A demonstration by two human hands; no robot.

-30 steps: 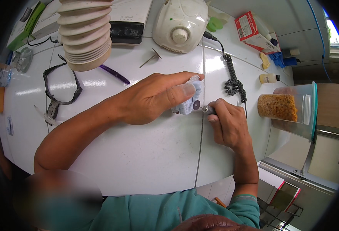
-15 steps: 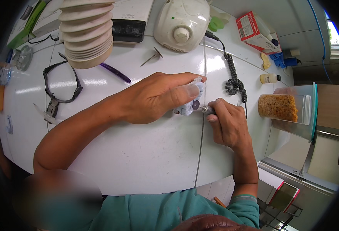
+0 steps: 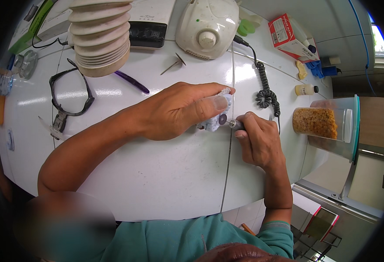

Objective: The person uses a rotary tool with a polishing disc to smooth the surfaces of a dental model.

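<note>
My left hand (image 3: pixel 179 111) is closed around a pale blue, lumpy plaster piece that looks like a dental cast (image 3: pixel 211 123), thumb on top and index finger along its far edge. In my right hand (image 3: pixel 261 139) is a rotary handpiece (image 3: pixel 237 125), gripped like a pen, its metal nose pointing left. A small dark cutting disc (image 3: pixel 223 119) on its tip is at the right side of the cast; whether it touches cannot be made out. Much of the cast is hidden under my left hand.
A cream control unit with a knob (image 3: pixel 207 39) stands at the back, near a coiled black cord (image 3: pixel 266 94). Left are a ribbed hose (image 3: pixel 100 39), a purple pen (image 3: pixel 131 82) and a black strap (image 3: pixel 88 102). A disc on a shank (image 3: pixel 173 63) lies behind. Right is a jar of amber granules (image 3: pixel 315 122).
Both hands keep nearly the same pose, with the disc staying beside the cast. The whole view has shifted very slightly.
</note>
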